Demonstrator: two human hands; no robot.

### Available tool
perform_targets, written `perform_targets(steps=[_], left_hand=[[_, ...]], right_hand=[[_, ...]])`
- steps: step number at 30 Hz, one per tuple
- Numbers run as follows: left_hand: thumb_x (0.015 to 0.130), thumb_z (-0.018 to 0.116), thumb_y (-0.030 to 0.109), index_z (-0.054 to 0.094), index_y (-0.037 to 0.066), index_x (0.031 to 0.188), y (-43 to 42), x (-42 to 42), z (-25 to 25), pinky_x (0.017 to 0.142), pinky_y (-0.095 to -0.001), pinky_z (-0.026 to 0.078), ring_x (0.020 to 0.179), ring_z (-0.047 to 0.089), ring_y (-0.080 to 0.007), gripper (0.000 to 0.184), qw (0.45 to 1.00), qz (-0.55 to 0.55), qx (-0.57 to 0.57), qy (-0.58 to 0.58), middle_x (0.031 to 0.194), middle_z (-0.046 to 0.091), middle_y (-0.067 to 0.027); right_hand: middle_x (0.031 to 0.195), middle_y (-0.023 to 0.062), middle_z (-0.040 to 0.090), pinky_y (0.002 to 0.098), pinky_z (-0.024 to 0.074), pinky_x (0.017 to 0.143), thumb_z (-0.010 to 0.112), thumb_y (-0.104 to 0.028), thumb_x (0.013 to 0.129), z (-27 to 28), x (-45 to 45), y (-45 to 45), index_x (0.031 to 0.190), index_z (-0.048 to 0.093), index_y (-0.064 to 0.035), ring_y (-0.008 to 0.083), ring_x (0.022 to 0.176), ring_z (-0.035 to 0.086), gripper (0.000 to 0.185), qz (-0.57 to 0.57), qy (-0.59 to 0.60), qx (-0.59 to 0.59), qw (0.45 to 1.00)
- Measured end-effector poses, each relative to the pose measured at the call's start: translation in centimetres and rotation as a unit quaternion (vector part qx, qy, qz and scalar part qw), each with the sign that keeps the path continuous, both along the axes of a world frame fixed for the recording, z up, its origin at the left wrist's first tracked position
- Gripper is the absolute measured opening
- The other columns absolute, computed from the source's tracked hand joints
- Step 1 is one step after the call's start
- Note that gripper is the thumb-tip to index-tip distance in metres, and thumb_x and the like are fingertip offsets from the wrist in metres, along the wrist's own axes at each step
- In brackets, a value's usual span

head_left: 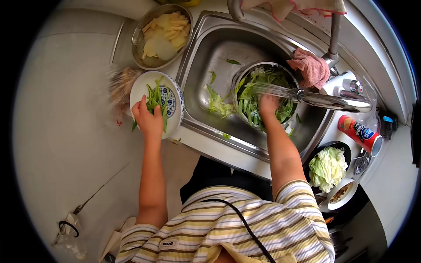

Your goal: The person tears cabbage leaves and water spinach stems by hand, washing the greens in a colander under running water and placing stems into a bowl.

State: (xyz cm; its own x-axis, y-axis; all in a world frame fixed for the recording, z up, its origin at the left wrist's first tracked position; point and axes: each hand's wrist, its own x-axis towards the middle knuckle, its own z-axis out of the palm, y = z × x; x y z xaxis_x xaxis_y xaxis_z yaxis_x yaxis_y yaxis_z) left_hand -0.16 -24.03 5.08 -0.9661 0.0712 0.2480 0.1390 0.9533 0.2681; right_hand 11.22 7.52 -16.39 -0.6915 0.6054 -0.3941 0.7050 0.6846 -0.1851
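Note:
My left hand (148, 116) is over a white bowl with a blue pattern (175, 98), its fingers closed round some green leaves (156, 97). In the steel sink (215, 44) stands a metal pot (239, 75) full of leafy greens (250, 98). Water runs into it from the faucet (337, 101). My right hand (268, 105) reaches into the pot among the greens; its fingertips are hidden by leaves and water. Loose leaves (217, 103) lie on the sink floor left of the pot.
A metal bowl of pale slices (164, 37) stands at the upper left, beside a plastic bag (123, 85). On the right are a pink cloth (310, 68), a red can (357, 133), a cabbage (328, 168) in a dark bowl and a white bowl (342, 194).

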Motion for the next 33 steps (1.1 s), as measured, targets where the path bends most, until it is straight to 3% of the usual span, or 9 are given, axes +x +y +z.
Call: perform_targets(steps=[3,7,12,16,18,21,26,28,33], left_hand=[[0.076,0.060,0.004,0.055,0.001,0.109,5.6,2.1,2.8,0.077,-0.0355,0.046,0.091,0.056,-0.0273,0.034,0.988,-0.030,0.150,-0.018,0.111,0.050,-0.0167],[0.079,0.057,0.005,0.059,-0.001,0.097,12.7,3.2,-3.2,0.069,-0.0299,0.048,0.076,0.062,-0.0234,0.019,0.883,-0.265,0.251,-0.295,0.089,0.062,-0.0141],[0.077,0.061,0.009,0.054,0.003,0.113,21.2,3.9,-15.3,0.080,-0.0371,0.047,0.093,0.060,-0.0293,0.037,0.894,-0.155,0.193,-0.374,0.104,0.060,-0.0191],[0.076,0.062,0.013,0.044,0.000,0.123,23.7,3.9,-18.5,0.088,-0.0412,0.042,0.105,0.053,-0.0336,0.052,0.857,-0.034,0.179,-0.483,0.112,0.055,-0.0222],[0.075,0.064,0.013,0.046,-0.001,0.120,23.8,3.8,-18.9,0.086,-0.0388,0.043,0.104,0.054,-0.0344,0.051,0.843,0.000,0.155,-0.514,0.113,0.055,-0.0221],[0.074,0.066,0.008,0.047,-0.003,0.114,23.7,4.4,-17.8,0.082,-0.0368,0.043,0.101,0.055,-0.0332,0.046,0.838,0.049,0.283,-0.464,0.110,0.056,-0.0198],[0.073,0.064,0.004,0.045,-0.003,0.108,22.8,5.3,-17.0,0.082,-0.0416,0.042,0.094,0.053,-0.0386,0.040,0.914,-0.033,0.243,-0.323,0.096,0.055,-0.0214],[0.072,0.063,0.004,0.040,-0.003,0.114,23.1,6.1,-16.6,0.083,-0.0448,0.041,0.092,0.050,-0.0422,0.048,0.942,-0.084,0.199,-0.258,0.096,0.052,-0.0236],[0.075,0.064,0.029,0.042,-0.002,0.116,25.0,5.5,-18.3,0.083,-0.0443,0.044,0.099,0.053,-0.0396,0.056,0.860,-0.046,0.155,-0.484,0.104,0.056,-0.0263]], right_hand=[[0.124,0.0206,0.048,0.0446,0.0405,0.091,0.056,-0.035,0.080,0.2,-0.3,0.7,0.123,0.047,-0.0088,0.0392,0.107,0.049,0.052,0.000,-0.010,-0.049,0.999],[0.102,0.0217,0.060,0.0422,0.0450,0.082,0.060,-0.030,0.076,2.9,0.3,1.9,0.107,0.059,-0.0050,0.0372,0.093,0.058,0.040,-0.042,0.092,-0.063,0.993],[0.086,0.0173,0.065,0.0390,0.0468,0.075,0.065,-0.026,0.074,4.7,2.4,4.8,0.091,0.065,-0.0012,0.0322,0.081,0.062,0.030,-0.177,0.275,-0.104,0.939],[0.112,0.0158,0.057,0.0334,0.0409,0.088,0.063,-0.026,0.079,-3.4,1.0,4.3,0.108,0.058,-0.0007,0.0263,0.102,0.054,0.039,-0.046,0.154,-0.154,0.975],[0.109,0.0125,0.058,0.0338,0.0431,0.085,0.063,-0.018,0.079,-6.8,0.9,3.6,0.108,0.057,-0.0017,0.0236,0.101,0.054,0.034,-0.320,0.264,-0.486,0.769],[0.106,0.0103,0.059,0.0337,0.0448,0.081,0.061,-0.010,0.079,-0.8,0.4,3.7,0.110,0.055,-0.0026,0.0206,0.099,0.055,0.032,-0.455,0.197,-0.526,0.691],[0.104,0.0126,0.061,0.0355,0.0455,0.079,0.059,-0.015,0.082,2.2,3.8,5.1,0.108,0.056,0.0000,0.0254,0.091,0.059,0.030,-0.401,0.215,-0.422,0.784],[0.102,0.0212,0.060,0.0381,0.0448,0.080,0.058,-0.024,0.084,3.3,3.6,5.2,0.107,0.054,0.0032,0.0342,0.091,0.059,0.036,-0.080,0.217,-0.178,0.956],[0.111,0.0248,0.055,0.0465,0.0423,0.087,0.047,-0.043,0.083,0.9,1.9,1.7,0.118,0.050,-0.0036,0.0418,0.099,0.053,0.053,-0.082,0.014,-0.009,0.996]])
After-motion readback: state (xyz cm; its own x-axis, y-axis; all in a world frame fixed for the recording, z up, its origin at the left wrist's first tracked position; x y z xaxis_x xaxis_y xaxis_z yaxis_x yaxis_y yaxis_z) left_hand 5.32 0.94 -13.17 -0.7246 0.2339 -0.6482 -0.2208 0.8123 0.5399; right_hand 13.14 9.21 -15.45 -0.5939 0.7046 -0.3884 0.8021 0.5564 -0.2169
